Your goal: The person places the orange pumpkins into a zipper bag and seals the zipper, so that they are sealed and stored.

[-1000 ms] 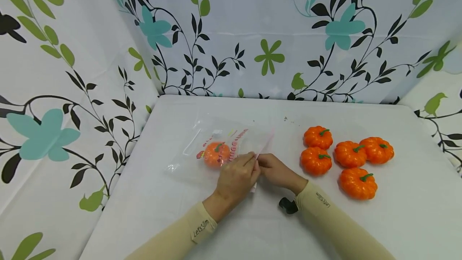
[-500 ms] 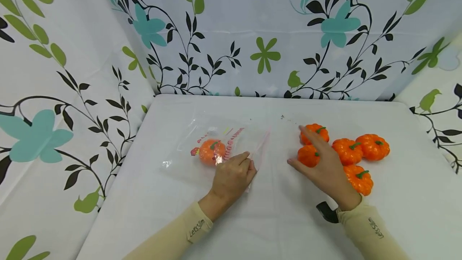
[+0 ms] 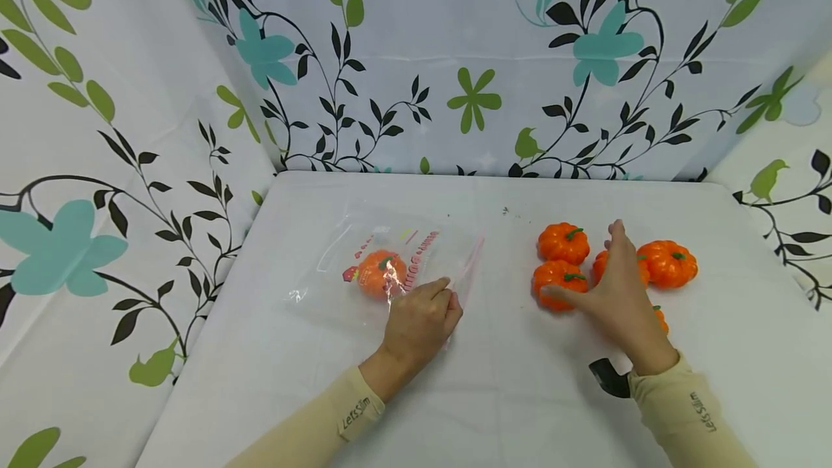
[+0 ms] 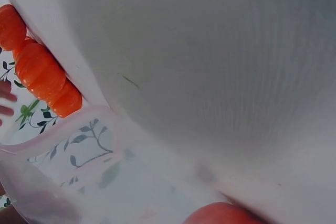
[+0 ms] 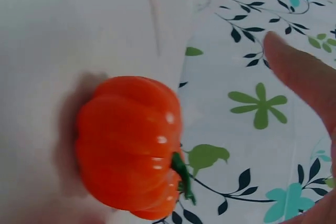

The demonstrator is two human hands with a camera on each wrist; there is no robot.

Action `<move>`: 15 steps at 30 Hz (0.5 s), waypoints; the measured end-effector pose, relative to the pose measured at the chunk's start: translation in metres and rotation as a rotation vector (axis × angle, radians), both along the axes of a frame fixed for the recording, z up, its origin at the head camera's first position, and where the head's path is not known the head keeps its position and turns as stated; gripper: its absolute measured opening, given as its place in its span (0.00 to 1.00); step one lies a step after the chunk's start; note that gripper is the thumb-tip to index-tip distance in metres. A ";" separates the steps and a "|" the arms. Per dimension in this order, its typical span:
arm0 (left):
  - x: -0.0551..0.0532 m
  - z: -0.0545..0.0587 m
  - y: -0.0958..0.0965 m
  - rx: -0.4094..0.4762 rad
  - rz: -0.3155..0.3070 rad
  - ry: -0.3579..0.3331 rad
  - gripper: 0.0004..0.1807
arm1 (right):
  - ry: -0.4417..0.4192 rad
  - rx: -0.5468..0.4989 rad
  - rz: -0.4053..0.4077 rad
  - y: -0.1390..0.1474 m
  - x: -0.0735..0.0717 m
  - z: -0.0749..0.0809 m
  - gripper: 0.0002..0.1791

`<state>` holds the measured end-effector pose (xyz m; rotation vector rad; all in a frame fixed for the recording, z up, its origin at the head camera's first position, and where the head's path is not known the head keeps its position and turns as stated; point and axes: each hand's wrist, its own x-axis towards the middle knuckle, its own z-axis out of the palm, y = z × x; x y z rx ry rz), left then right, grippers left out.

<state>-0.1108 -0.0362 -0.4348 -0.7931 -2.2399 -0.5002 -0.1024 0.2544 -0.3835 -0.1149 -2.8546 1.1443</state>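
A clear plastic zip bag [image 3: 448, 251] with red printing and a pink edge lies on the table, a small orange pumpkin [image 3: 377, 274] inside it. My left hand [image 3: 422, 320] grips the bag near its pink edge, fingers curled. In the left wrist view the bag's mouth [image 4: 58, 128] gapes a little. On the right, my right hand [image 3: 620, 302] is spread above a group of orange pumpkins with green stems, thumb overlapping the near-left pumpkin [image 3: 560, 286] in the head view. It partly covers two others. That camera shows one pumpkin [image 5: 128, 142] close up, with another behind it.
Further pumpkins stand at the far left [image 3: 562, 243] and right [image 3: 669, 263] of the group. The white table [image 3: 494, 410] is backed by a leaf-patterned curtain [image 3: 416, 56]. A black device [image 3: 609, 378] sits at my right wrist.
My right hand has left the bag's edge and moved right to the pumpkins, its fingers spreading. My left hand has stayed at the bag.
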 end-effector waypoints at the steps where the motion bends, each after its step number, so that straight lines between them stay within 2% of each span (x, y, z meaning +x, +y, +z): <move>1: 0.000 0.000 0.000 0.001 -0.001 -0.001 0.03 | -0.037 0.014 0.007 0.001 0.000 -0.004 0.80; 5: 0.000 0.002 0.001 0.004 -0.001 -0.014 0.03 | -0.157 0.091 0.032 0.002 -0.002 -0.016 0.80; 8: 0.000 0.003 0.001 0.009 0.001 -0.025 0.03 | -0.211 0.168 0.048 0.001 -0.003 -0.022 0.77; 15: 0.001 0.004 0.003 0.011 0.006 -0.021 0.03 | -0.177 0.314 0.063 -0.001 -0.003 -0.031 0.56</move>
